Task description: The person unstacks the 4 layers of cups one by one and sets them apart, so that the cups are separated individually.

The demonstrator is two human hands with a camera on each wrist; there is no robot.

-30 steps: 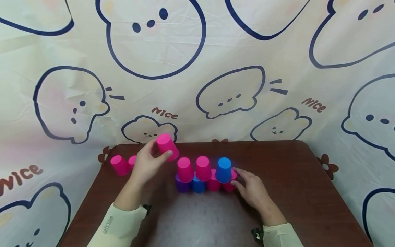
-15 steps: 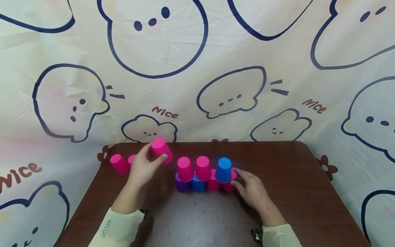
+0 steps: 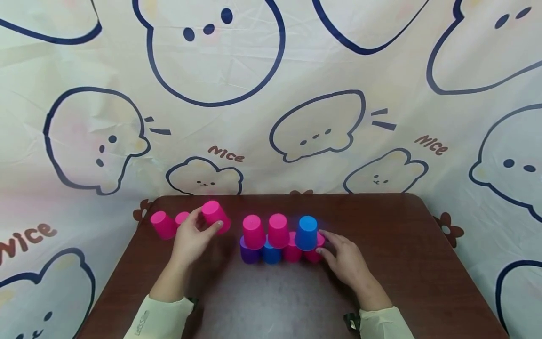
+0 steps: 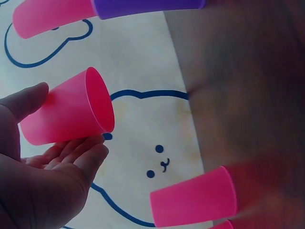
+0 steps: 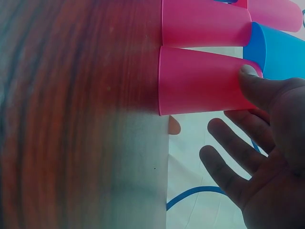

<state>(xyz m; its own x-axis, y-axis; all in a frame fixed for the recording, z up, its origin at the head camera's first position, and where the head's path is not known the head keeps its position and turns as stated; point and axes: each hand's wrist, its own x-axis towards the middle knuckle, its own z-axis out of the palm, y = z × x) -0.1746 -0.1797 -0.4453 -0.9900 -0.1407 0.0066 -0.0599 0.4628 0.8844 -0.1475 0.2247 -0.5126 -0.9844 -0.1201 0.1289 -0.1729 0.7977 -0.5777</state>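
Observation:
In the head view my left hand [image 3: 190,238] grips a pink cup [image 3: 215,216] by its sides, tilted and off the table; its open mouth shows in the left wrist view. My right hand [image 3: 348,259] holds the rightmost bottom pink cup [image 5: 205,83] between thumb and index finger, the other fingers spread loosely. The bottom row also has a purple cup [image 3: 250,253], a blue cup [image 3: 272,254] and another pink cup [image 3: 292,250]. On top stand two pink cups [image 3: 253,232] and a blue cup [image 3: 306,233], all upside down.
Two more pink cups [image 3: 163,225] stand upside down at the table's left, one partly behind my left hand. The brown table [image 3: 406,263] has its far edge against a patterned cloth [image 3: 313,70].
My left hand, with its pink cup, has moved left and down, away from the stack toward the two cups at the left. My right hand and the stack have stayed put.

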